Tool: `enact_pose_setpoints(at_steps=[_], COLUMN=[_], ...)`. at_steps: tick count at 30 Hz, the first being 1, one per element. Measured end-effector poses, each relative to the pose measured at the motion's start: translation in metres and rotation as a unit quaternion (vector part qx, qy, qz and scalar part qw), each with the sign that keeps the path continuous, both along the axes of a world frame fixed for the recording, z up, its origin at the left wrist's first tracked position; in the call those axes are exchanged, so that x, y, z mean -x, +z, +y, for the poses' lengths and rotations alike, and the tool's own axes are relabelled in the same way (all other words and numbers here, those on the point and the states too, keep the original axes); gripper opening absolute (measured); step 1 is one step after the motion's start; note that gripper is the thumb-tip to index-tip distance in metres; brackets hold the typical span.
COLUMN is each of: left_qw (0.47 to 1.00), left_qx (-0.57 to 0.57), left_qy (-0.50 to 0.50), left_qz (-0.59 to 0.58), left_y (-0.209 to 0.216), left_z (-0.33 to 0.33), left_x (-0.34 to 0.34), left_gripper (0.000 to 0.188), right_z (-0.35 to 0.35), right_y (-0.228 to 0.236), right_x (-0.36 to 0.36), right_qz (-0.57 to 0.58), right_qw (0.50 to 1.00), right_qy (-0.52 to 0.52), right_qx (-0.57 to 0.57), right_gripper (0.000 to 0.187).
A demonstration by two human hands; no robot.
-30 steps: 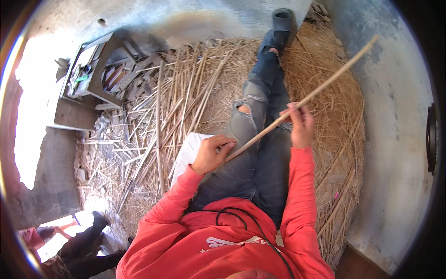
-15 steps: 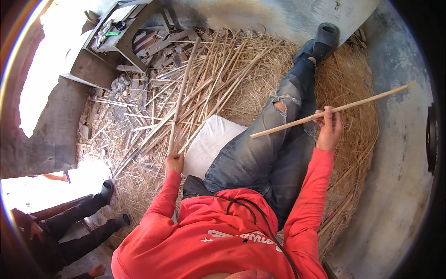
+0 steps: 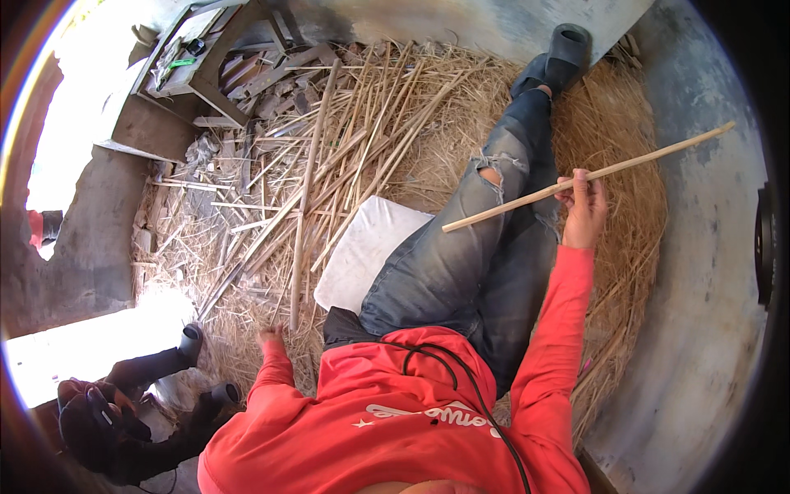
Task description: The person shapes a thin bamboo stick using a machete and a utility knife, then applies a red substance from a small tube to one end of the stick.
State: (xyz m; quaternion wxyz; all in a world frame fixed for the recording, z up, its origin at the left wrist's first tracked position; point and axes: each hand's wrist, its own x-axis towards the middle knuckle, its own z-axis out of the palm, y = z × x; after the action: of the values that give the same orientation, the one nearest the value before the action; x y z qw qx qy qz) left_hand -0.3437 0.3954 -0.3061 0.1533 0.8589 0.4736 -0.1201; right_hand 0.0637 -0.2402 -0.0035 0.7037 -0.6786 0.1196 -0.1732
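My right hand [image 3: 584, 214] is closed on a thin, pale wooden stick [image 3: 650, 156], gripping it near its middle. The stick slants across above my right leg, its right end toward the wall. Low by my left hip is my left hand [image 3: 271, 333], small and foreshortened, with fingers apart and nothing visible in it. A longer, thicker stick [image 3: 311, 177] lies just right of that hand, apart from it, across the pile of sticks [image 3: 370, 140]. Beside my left thigh rests a white cloth-like pad [image 3: 362, 247].
Straw and shavings [image 3: 609, 132] cover the floor around my legs [image 3: 461, 230]. A worn wooden table [image 3: 177, 86] stands at the far left, with scrap wood beside it. A curved grey wall [image 3: 699, 247] rises on the right. Another person [image 3: 107, 420] sits at the lower left.
My left hand has let go of the long stick and drawn back toward my left hip. The right hand still holds its stick. The other person at lower left has leaned forward.
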Motion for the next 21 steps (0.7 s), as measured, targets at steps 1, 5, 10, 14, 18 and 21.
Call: enact_pose_setpoints(at_steps=[1, 5, 10, 14, 18, 21], left_qw=[1.0, 0.996, 0.997, 0.989, 0.98, 0.974], left_qx=[-0.002, -0.045, -0.014, -0.135, -0.18, -0.208], left_qy=[0.01, 0.037, 0.057, -0.064, -0.086, -0.087], left_qz=[0.03, 0.066, 0.051, 0.008, 0.018, 0.029], left_y=[0.003, 0.003, 0.016, 0.031, 0.045, 0.058], left_z=[0.003, 0.015, 0.019, -0.004, -0.02, -0.026], left_x=[0.012, 0.061, 0.065, 0.027, -0.003, -0.017], left_gripper=[0.032, 0.023, 0.04, 0.054, 0.067, 0.081], right_z=[0.001, 0.0, 0.003, 0.006, 0.001, -0.001], right_y=[-0.003, -0.007, -0.008, -0.01, -0.015, -0.016], right_x=[-0.001, -0.003, -0.006, -0.007, -0.005, -0.005], right_qz=[0.0, 0.002, -0.006, -0.006, 0.003, 0.006], right_qw=[1.0, 1.0, 1.0, 1.0, 1.0, 1.0], right_qy=[0.002, 0.01, 0.022, 0.024, 0.027, 0.026], right_qx=[-0.003, -0.01, -0.014, -0.013, -0.005, 0.002], right_gripper=[0.029, 0.031, 0.032, 0.031, 0.032, 0.032])
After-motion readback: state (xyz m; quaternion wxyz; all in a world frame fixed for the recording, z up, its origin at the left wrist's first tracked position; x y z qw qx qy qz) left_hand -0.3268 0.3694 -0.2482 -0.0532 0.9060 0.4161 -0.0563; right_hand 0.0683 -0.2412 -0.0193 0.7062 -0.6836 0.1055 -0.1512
